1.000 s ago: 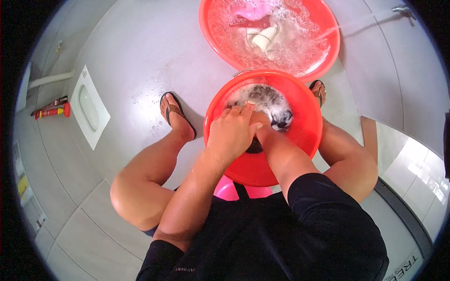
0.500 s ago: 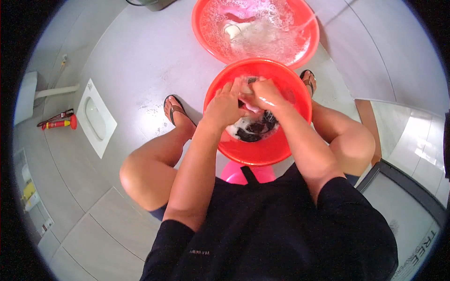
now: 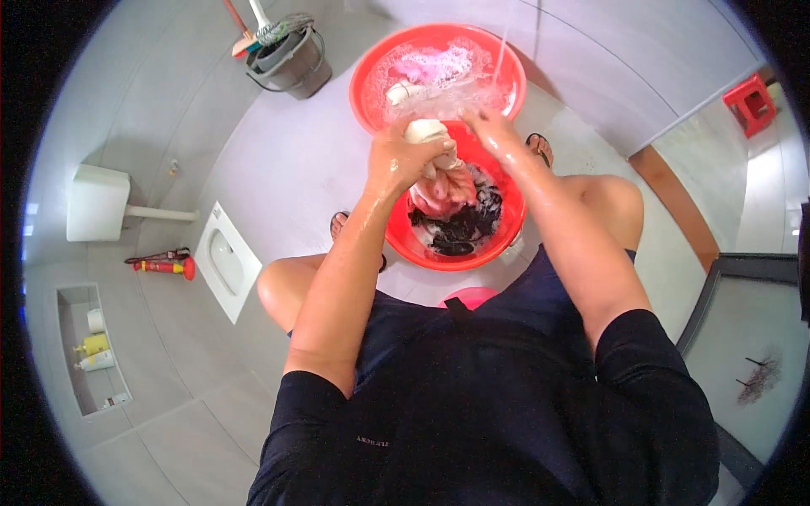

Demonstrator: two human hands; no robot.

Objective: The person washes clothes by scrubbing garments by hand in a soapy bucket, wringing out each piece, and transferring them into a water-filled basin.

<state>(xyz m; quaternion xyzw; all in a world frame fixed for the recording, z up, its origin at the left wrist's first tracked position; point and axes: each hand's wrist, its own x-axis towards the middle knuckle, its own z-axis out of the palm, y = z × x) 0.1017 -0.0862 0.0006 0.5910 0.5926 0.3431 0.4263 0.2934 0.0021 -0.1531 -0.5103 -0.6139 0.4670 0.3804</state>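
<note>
My left hand [image 3: 403, 158] grips the top of a wet white and pink cloth [image 3: 439, 173], which hangs twisted over the near red basin [image 3: 413, 244]. Dark and light laundry [image 3: 460, 228] lies in that basin. Beside the cloth's top, over the near rim of the far basin, my right hand [image 3: 494, 131] is wet with its fingers together; I cannot tell if it holds the cloth. The far red basin [image 3: 371, 67] holds foamy water with pink and white cloth [image 3: 430, 67].
A grey bucket [image 3: 291, 59] with a mop and brush stands at the back left. A floor toilet pan [image 3: 224, 261] and a red bottle [image 3: 164, 266] lie to the left. A wall niche [image 3: 93, 354] holds bottles. A red stool [image 3: 751, 101] sits far right. A pink stool [image 3: 468, 297] is under me.
Both hands have risen out of the near basin, lifting the white and pink cloth up above it, toward the far basin.
</note>
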